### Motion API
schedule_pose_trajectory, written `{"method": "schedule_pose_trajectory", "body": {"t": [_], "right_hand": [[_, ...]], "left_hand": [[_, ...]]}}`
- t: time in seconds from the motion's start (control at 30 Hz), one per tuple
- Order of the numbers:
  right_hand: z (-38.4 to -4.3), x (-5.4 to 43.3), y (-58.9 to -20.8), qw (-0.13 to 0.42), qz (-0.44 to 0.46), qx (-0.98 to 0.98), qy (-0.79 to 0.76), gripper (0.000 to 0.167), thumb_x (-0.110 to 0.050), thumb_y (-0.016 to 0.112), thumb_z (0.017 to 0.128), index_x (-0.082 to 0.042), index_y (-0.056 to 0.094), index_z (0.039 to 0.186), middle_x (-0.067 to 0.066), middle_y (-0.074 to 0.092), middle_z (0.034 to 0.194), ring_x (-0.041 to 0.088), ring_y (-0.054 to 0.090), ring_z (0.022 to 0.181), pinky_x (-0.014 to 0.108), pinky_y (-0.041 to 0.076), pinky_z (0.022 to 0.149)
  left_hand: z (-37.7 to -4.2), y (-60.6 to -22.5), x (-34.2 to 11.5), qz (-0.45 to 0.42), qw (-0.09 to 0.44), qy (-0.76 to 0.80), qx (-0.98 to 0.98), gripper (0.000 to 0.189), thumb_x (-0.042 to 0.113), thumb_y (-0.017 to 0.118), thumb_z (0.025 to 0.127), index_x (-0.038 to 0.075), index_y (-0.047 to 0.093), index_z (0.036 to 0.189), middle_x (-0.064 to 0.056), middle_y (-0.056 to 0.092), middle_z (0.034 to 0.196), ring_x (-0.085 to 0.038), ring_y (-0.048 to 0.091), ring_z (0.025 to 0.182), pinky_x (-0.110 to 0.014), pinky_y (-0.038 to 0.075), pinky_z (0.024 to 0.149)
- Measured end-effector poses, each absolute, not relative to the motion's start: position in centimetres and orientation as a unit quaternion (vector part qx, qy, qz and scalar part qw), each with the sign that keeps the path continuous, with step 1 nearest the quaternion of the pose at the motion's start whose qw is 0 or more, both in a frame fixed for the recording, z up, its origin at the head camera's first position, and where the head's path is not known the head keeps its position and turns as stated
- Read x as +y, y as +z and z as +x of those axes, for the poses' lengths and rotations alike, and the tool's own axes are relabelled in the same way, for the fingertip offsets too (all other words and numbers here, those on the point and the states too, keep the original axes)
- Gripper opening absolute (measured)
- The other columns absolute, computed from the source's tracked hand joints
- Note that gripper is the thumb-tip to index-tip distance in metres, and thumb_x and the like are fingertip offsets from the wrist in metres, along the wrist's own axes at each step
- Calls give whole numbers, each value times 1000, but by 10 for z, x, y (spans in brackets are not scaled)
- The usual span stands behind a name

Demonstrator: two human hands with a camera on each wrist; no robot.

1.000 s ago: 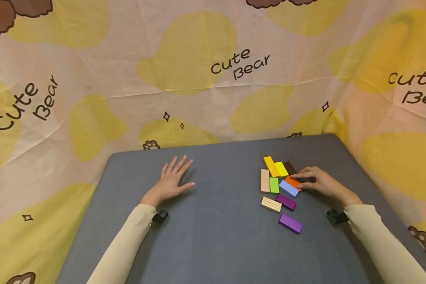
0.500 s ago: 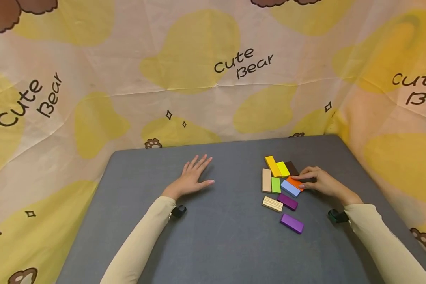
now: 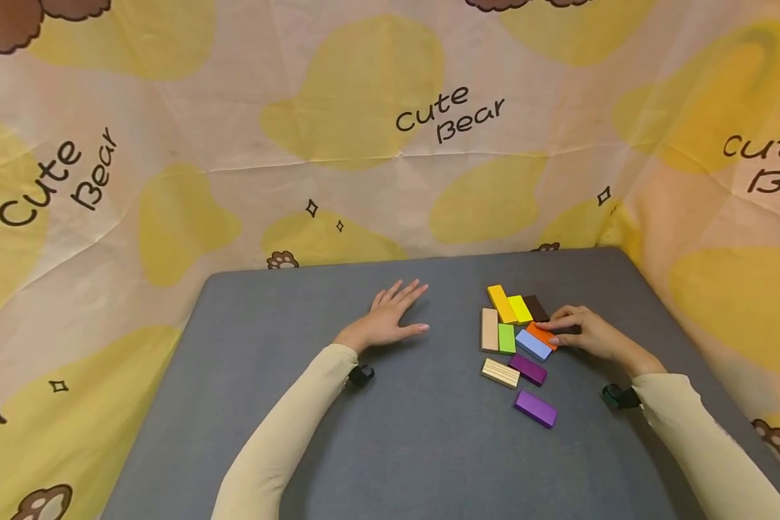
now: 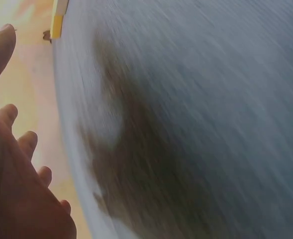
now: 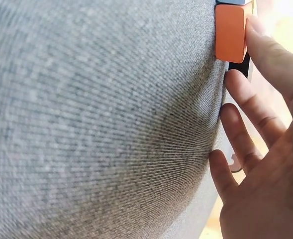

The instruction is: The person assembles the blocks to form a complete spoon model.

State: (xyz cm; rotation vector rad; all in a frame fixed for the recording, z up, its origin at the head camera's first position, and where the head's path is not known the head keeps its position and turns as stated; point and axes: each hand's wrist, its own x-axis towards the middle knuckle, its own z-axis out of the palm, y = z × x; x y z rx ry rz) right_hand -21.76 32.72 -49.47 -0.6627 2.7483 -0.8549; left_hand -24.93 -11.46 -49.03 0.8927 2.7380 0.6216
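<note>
My right hand (image 3: 593, 335) is at the orange block (image 3: 542, 335), with thumb and index finger at its two ends, pinching it. In the right wrist view the orange block (image 5: 230, 34) shows a fingertip (image 5: 254, 25) against its side, while the other fingers spread below. The light blue block (image 3: 534, 345) lies alongside it, and a dark brown block (image 3: 536, 308) is just beyond. My left hand (image 3: 385, 322) hovers over the table left of the blocks, fingers spread and holding nothing.
Around the orange block lie an amber block (image 3: 502, 304), a yellow block (image 3: 520, 310), a tan block (image 3: 490, 330), a green block (image 3: 506, 338), a striped wooden block (image 3: 500, 373), a dark purple block (image 3: 529, 369) and a lighter purple block (image 3: 536, 409). A patterned cloth (image 3: 338, 130) hangs behind the grey table (image 3: 429, 448).
My left hand has moved steadily right across the table toward the blocks, fingers still spread. My right hand stays at the orange block, and the blocks keep their arrangement.
</note>
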Motion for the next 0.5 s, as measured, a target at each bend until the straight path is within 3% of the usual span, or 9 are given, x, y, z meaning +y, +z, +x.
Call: {"method": "schedule_pose_trajectory", "body": {"t": [0.5], "right_hand": [[-216,325,-493,94,-219,926,-294,38,-24,75,87,-12,71,123,16,62,117,32,45,110,40,40,86]], "left_hand": [[-254,-498,-45,329,142,200,912,88,67,55,90,39,7,159,12,6,168,-24,4,158,-58,8,126]]}}
